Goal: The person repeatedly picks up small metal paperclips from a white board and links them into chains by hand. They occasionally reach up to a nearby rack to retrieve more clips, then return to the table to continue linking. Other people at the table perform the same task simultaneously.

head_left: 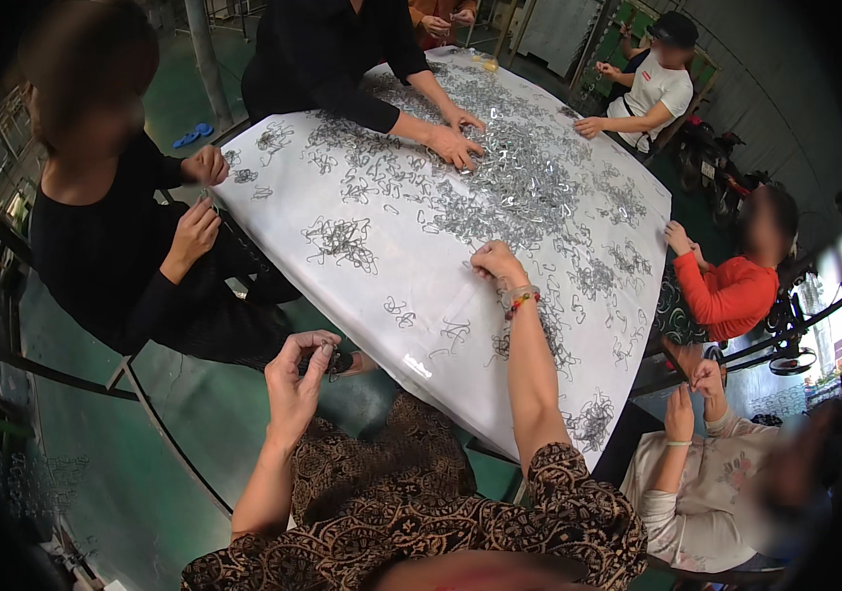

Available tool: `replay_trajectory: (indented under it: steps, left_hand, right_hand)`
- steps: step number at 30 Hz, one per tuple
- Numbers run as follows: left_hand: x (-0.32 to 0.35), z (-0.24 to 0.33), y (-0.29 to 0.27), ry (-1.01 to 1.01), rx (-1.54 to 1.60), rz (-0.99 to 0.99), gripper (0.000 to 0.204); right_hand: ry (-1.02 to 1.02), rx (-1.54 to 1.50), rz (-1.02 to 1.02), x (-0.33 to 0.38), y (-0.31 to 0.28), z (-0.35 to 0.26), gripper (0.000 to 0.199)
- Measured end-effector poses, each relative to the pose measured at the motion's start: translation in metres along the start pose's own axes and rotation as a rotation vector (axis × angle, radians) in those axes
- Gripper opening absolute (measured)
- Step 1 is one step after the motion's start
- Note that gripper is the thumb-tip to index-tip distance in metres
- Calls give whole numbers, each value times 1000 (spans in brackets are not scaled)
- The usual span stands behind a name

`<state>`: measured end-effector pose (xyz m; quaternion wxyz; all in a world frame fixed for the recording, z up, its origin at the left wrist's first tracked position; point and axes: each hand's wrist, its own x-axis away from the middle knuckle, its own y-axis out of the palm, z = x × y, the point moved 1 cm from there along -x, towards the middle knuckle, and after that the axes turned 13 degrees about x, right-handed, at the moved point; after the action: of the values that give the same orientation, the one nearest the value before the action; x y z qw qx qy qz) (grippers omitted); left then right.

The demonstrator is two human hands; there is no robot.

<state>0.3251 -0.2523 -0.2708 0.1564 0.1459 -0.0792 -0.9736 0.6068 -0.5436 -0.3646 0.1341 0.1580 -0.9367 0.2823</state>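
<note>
A white-covered table (pixel 401 295) bears many small bent-wire metal pieces, with a dense silvery heap (pixel 524 177) near its middle. Off the near left edge, my left hand (pixel 295 382) is raised with thumb and forefinger pinched on a small wire piece (pixel 327 345), whose exact shape is too small to tell. My right hand (pixel 502 264), with a beaded bracelet at the wrist, reaches over the table just on the near side of the heap. Its fingertips are pinched together; anything between them is too small to make out.
Loose wire clusters lie on the left (pixel 342 241) and at the near right corner (pixel 593 419). Another person's hands (pixel 455 146) reach into the heap. Several people handle pieces around the table. Blue slippers (pixel 192 135) lie on the green floor; motorbikes (pixel 711 167) stand at right.
</note>
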Motion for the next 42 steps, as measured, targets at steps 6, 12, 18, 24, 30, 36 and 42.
replay_trajectory:
  steps: [6,12,18,24,30,36,42]
  left_hand:
    - [5,1,1,14,40,-10,8]
    - [2,-7,-1,48,-62,-25,7]
    - [5,-24,7,-49,-108,-34,9]
    - [4,-21,10,53,-215,-90,10]
    - [5,-23,5,10,-251,-139,13]
    - [-1,-17,4,-6,-330,-226,14]
    - [-11,-42,-3,-206,31,-218,38]
  right_hand:
    - [27,-1127,-208,2,9,-2,22]
    - [-418,-543,-140,102,66,-83,41]
    - [-561,-409,-124,208,136,-118,38]
    - [-616,-143,79,217,144,-118,34]
    - [-635,-153,173,216,156,-109,31]
    - [-614,-370,132,204,162,-105,29]
    - [-553,-510,104,202,157,-98,30]
